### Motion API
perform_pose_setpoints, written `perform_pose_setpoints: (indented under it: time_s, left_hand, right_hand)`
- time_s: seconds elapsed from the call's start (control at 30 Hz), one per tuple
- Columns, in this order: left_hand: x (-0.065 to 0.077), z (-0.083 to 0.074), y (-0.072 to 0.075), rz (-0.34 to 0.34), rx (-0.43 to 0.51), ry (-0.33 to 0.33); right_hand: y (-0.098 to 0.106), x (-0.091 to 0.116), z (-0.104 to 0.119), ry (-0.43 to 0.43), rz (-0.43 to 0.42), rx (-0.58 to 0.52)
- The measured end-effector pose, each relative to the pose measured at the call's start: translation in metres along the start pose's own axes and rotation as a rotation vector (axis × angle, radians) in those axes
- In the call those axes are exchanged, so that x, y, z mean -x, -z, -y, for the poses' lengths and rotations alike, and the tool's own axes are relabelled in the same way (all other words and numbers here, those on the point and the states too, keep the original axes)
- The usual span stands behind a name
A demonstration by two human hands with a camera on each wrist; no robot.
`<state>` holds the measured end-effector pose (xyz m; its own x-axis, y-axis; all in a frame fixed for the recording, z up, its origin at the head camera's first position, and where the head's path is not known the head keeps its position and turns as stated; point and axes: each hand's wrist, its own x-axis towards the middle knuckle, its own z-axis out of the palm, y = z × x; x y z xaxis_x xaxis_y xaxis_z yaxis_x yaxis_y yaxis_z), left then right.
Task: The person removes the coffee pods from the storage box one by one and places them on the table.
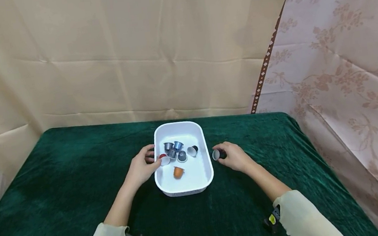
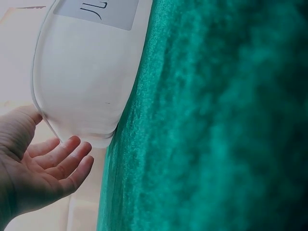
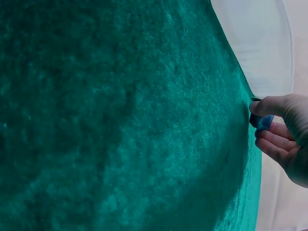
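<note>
A white plastic tray (image 1: 186,187) stands on the green cloth with several coffee capsules inside. My left hand (image 1: 141,166) holds the tray's left side, thumb over the rim and fingers along the outer wall; the left wrist view shows the fingertips (image 2: 73,139) at that wall. To the right of the tray, my right hand (image 1: 233,156) pinches a dark coffee capsule (image 1: 219,154) between thumb and fingers, its pale lid facing the tray. In the right wrist view this capsule (image 3: 260,119) is close over the cloth.
An orange capsule (image 1: 178,172) lies near the tray's front. Behind it cluster a blue capsule (image 1: 178,145), dark grey ones and a red one (image 1: 164,160) by my left thumb. A black capsule (image 1: 193,150) lies at the right. A beige curtain (image 1: 139,61) hangs behind the table.
</note>
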<state>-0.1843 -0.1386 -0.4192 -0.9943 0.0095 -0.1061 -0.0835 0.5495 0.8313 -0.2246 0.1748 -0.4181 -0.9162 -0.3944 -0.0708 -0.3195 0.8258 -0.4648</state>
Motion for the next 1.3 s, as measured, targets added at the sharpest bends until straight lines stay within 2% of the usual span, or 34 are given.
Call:
perform_pose_setpoints:
  time_s: [0.37,1.3]
  left_hand:
    - [0.0004,-0.0020,0.0002,0.000,-0.003,0.015]
    - [0.0006,-0.0002,-0.0001,-0.002,0.015,-0.001]
  right_hand:
    - [-0.0023,-0.0008,-0.0013,-0.017,0.016,-0.001]
    - [-0.0068,-0.0017,-0.0027,-0.047,0.014,0.001]
